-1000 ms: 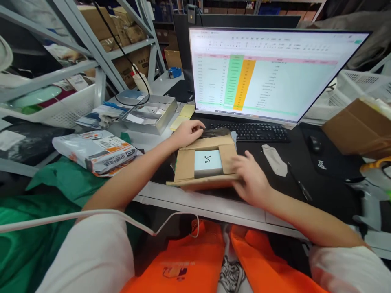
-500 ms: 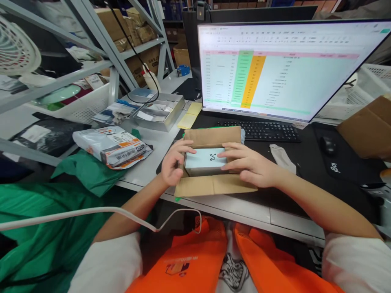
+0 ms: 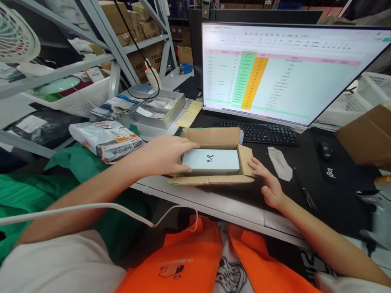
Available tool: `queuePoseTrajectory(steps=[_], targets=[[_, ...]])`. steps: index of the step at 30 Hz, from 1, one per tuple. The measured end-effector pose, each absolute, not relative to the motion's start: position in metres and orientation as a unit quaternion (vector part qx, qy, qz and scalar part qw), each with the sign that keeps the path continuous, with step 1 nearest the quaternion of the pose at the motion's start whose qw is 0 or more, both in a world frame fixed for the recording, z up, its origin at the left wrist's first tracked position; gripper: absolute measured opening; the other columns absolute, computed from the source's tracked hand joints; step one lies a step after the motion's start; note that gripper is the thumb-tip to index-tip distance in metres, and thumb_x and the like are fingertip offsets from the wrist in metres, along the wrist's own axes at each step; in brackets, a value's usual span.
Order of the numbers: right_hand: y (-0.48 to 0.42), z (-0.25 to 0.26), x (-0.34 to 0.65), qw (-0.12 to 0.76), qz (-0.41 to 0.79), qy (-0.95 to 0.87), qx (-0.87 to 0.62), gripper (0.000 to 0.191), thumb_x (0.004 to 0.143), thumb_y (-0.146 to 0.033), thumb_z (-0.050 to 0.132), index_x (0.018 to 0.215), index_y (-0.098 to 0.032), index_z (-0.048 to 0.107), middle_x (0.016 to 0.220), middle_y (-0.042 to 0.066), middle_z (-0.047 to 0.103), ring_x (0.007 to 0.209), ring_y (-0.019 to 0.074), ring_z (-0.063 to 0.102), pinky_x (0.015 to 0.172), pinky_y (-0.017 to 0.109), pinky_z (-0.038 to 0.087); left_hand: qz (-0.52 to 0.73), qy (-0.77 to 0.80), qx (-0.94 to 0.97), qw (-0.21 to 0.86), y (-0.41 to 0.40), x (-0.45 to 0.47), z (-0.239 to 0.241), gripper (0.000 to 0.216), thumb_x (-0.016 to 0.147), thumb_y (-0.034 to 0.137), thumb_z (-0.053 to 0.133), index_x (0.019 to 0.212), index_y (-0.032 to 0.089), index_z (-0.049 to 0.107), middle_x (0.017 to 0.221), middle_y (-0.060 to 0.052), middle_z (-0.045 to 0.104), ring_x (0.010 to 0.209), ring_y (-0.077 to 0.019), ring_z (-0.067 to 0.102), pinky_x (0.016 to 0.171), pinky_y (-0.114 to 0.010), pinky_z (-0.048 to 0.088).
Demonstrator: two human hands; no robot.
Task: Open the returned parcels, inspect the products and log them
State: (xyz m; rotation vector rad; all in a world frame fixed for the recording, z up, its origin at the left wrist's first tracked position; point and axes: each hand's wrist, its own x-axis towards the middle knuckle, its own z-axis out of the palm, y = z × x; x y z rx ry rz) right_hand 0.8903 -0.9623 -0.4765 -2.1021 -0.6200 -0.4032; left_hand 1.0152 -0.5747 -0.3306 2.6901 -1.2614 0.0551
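Observation:
An open brown cardboard box (image 3: 214, 138) lies on the black desk mat before the keyboard, its flaps spread out. Inside it sits a pale blue flat box (image 3: 210, 160) with a small dark squiggle on top. My left hand (image 3: 163, 154) rests against the left side of the cardboard box, fingers curled onto the left end of the pale blue box. My right hand (image 3: 269, 183) lies on the mat at the box's right flap, fingers stretched and touching the flap's edge, holding nothing.
A large monitor (image 3: 290, 69) with a spreadsheet and a black keyboard (image 3: 259, 132) stand behind the box. A mouse (image 3: 325, 150), a pen (image 3: 301, 187) and a grey pouch (image 3: 279, 162) lie to the right. A parcel bag (image 3: 105, 138), metal tray (image 3: 160, 108) and shelving stand left.
Both hands came off the top of the pale blue box. The left hand slid to the box's left side; the right hand drew back to the right flap. The side flaps now lie open.

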Motion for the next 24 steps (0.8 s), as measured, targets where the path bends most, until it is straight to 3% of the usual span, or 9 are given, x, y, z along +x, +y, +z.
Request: queuePoseTrajectory(steps=[6,8,9,11,13,15,18,21,24], targets=[[-0.968,-0.401,0.903,0.357,-0.160,-0.268,-0.880,0.038,0.107,-0.049,0.041,0.103,-0.026,0.072,0.125,0.010,0.074,0.127,0.0304,0.064,0.123,0.063,0.029,-0.032,-0.472,0.881,0.023,-0.613,1.031,-0.330,0.088,0.065,0.043,0.080,0.148,0.030,0.056,0.110,-0.011,0.077,0.092,-0.0332,0.072,0.082,-0.037,0.052],[-0.961,-0.367,0.913,0.326,-0.157,-0.263,-0.894,0.030,0.105,-0.044,0.050,0.112,-0.025,0.072,0.128,0.009,0.073,0.125,0.0284,0.065,0.120,0.057,0.037,-0.003,-0.474,0.879,0.046,-0.616,1.030,-0.319,0.090,0.067,0.044,0.079,0.151,0.027,0.052,0.120,-0.012,0.074,0.103,-0.0353,0.070,0.090,-0.040,0.052],[-0.954,-0.351,0.920,0.308,-0.151,-0.263,-0.902,0.033,0.102,-0.046,0.057,0.123,-0.024,0.069,0.135,0.010,0.069,0.128,0.0292,0.063,0.118,0.054,0.041,0.016,-0.475,0.877,0.071,-0.617,1.027,-0.311,0.089,0.069,0.046,0.079,0.151,0.025,0.052,0.128,-0.013,0.071,0.110,-0.0361,0.069,0.095,-0.041,0.051],[-0.935,-0.326,0.934,0.259,-0.122,-0.277,-0.917,0.061,0.092,-0.051,0.070,0.145,-0.023,0.057,0.149,0.012,0.058,0.136,0.0333,0.056,0.115,0.053,0.045,0.057,-0.471,0.870,0.132,-0.622,1.020,-0.294,0.086,0.073,0.053,0.077,0.149,0.023,0.052,0.137,-0.013,0.066,0.121,-0.0364,0.065,0.104,-0.043,0.049],[-0.916,-0.310,0.949,0.206,-0.090,-0.294,-0.929,0.085,0.084,-0.052,0.078,0.156,-0.022,0.046,0.152,0.014,0.054,0.136,0.0377,0.055,0.113,0.055,0.046,0.092,-0.464,0.861,0.189,-0.626,1.010,-0.279,0.086,0.075,0.063,0.075,0.147,0.022,0.053,0.139,-0.013,0.064,0.125,-0.0359,0.063,0.109,-0.045,0.047],[-0.906,-0.305,0.958,0.185,-0.081,-0.297,-0.933,0.094,0.081,-0.051,0.081,0.161,-0.023,0.040,0.150,0.014,0.056,0.132,0.0398,0.057,0.110,0.055,0.049,0.119,-0.448,0.853,0.239,-0.624,1.003,-0.273,0.090,0.075,0.075,0.071,0.145,0.022,0.054,0.137,-0.012,0.064,0.127,-0.0351,0.062,0.111,-0.047,0.046],[-0.915,-0.311,0.956,0.223,-0.125,-0.280,-0.925,0.097,0.081,-0.057,0.079,0.162,-0.025,0.038,0.151,0.013,0.054,0.134,0.0417,0.054,0.110,0.056,0.049,0.175,-0.404,0.830,0.342,-0.600,1.004,-0.288,0.103,0.074,0.093,0.056,0.149,0.024,0.049,0.145,-0.012,0.059,0.137,-0.0347,0.054,0.116,-0.048,0.043],[-0.950,-0.325,0.941,0.309,-0.237,-0.199,-0.900,0.096,0.080,-0.064,0.078,0.159,-0.024,0.042,0.152,0.015,0.054,0.136,0.0441,0.053,0.112,0.059,0.047,0.238,-0.338,0.750,0.517,-0.564,1.013,-0.338,0.110,0.073,0.102,0.038,0.156,0.029,0.039,0.160,-0.010,0.046,0.150,-0.0334,0.039,0.120,-0.048,0.039],[-0.985,-0.337,0.921,0.429,-0.344,-0.105,-0.828,0.080,0.083,-0.059,0.078,0.150,-0.024,0.054,0.140,0.018,0.062,0.128,0.0440,0.059,0.109,0.060,0.049,0.163,-0.313,0.696,0.626,-0.544,1.015,-0.403,0.117,0.066,0.103,0.048,0.160,0.033,0.034,0.165,-0.011,0.041,0.153,-0.0356,0.038,0.118,-0.051,0.042]])
